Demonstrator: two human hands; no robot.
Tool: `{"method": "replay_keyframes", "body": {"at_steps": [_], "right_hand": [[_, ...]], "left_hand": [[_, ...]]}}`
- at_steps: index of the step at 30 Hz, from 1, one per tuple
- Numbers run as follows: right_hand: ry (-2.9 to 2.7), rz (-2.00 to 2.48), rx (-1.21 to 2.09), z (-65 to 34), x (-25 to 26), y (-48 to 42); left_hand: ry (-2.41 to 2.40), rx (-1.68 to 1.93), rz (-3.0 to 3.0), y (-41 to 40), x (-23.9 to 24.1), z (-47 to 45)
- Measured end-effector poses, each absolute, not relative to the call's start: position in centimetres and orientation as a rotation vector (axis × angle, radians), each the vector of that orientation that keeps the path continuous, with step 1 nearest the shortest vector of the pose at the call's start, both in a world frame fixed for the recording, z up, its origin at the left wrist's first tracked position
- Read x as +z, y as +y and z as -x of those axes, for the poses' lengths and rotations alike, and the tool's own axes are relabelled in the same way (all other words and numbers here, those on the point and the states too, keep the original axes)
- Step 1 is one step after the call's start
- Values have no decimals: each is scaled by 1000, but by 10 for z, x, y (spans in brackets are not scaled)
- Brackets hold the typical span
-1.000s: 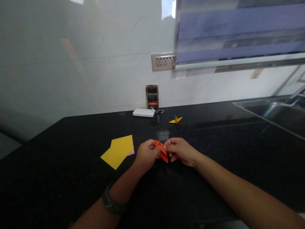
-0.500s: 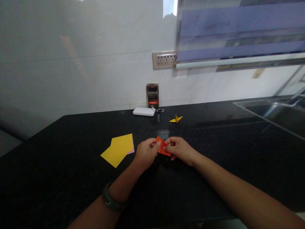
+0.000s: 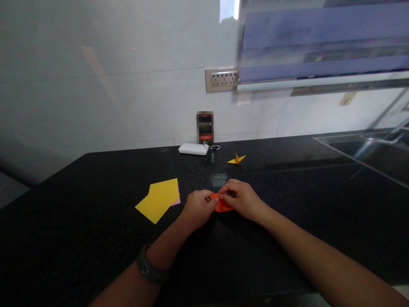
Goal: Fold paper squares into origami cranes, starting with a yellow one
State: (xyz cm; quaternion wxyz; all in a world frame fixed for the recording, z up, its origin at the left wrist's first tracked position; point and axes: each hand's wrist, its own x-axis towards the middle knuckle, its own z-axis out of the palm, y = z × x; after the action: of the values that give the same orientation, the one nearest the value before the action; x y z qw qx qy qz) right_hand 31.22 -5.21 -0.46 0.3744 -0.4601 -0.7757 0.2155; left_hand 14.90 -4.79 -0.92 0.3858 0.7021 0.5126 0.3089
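Note:
A small folded orange paper (image 3: pixel 221 205) is pinched between both my hands just above the black counter (image 3: pixel 96 238). My left hand (image 3: pixel 198 207) grips its left edge with thumb and fingers closed. My right hand (image 3: pixel 241 197) curls over its right side, fingertips pressed on the fold. Most of the orange paper is hidden by my fingers. A dark band sits on my left wrist (image 3: pixel 147 268).
Yellow paper sheets (image 3: pixel 159 199) with a pink one beneath lie to the left. A yellow paper crane (image 3: pixel 236 160) stands further back. A white box (image 3: pixel 193 149) and a dark device (image 3: pixel 205 127) sit against the wall under a socket strip (image 3: pixel 221 79). A sink (image 3: pixel 370 149) lies right.
The orange paper has been turned from hanging down to lying flatter between my hands. My right hand has closed further over it. Both hands have stayed in the same spot.

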Motion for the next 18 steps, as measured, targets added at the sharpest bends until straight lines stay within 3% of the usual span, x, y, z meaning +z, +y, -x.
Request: {"method": "replay_keyframes", "body": {"at_steps": [5, 18], "right_hand": [[-2087, 1118, 455, -310, 2, -57], [-2070, 1113, 580, -311, 2, -58]], "left_hand": [[1257, 761, -1548, -49, -5, -153], [1141, 705, -1103, -54, 7, -159]]}}
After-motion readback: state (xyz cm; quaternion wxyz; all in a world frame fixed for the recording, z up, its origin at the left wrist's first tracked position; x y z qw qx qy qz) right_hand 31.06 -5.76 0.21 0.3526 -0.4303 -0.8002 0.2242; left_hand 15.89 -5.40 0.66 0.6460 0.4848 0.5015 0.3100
